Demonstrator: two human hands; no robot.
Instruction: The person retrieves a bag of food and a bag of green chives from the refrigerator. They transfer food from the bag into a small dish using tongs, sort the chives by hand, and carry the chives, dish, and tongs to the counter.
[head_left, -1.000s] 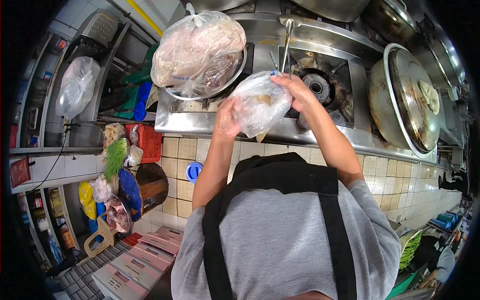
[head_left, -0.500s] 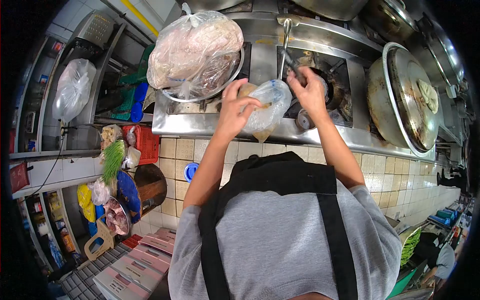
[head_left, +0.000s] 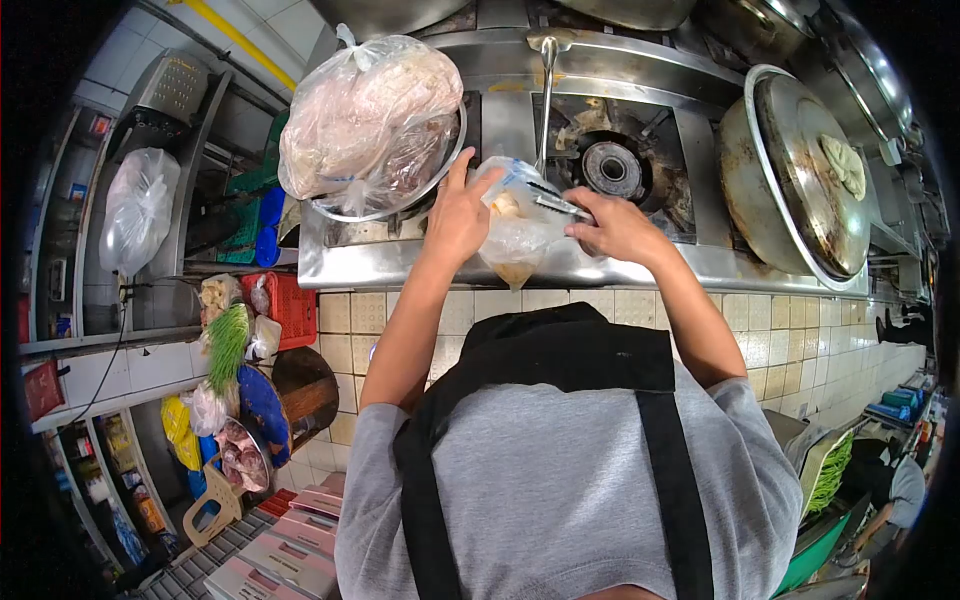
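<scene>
A clear plastic bag hangs at the stove's front edge, with pale contents inside and a brownish pointed bottom. At its left side is my left hand, gripping the bag's edge, with one finger raised. My right hand is closed on a pair of tongs, whose dark, parted tips point left over the bag's mouth. Just left of my left hand, a large clear bag of pale meat rests in a metal basin on the stove.
An uncovered burner lies beyond my right hand, beside an upright metal tap pipe. A big lidded pot stands at the right. A red crate and spring onions are at the left. Another person is at the far right.
My right hand has lowered toward me, swinging the tongs from pointing up to pointing left over the bag. The bag's mouth is wider. The view has shifted slightly.
</scene>
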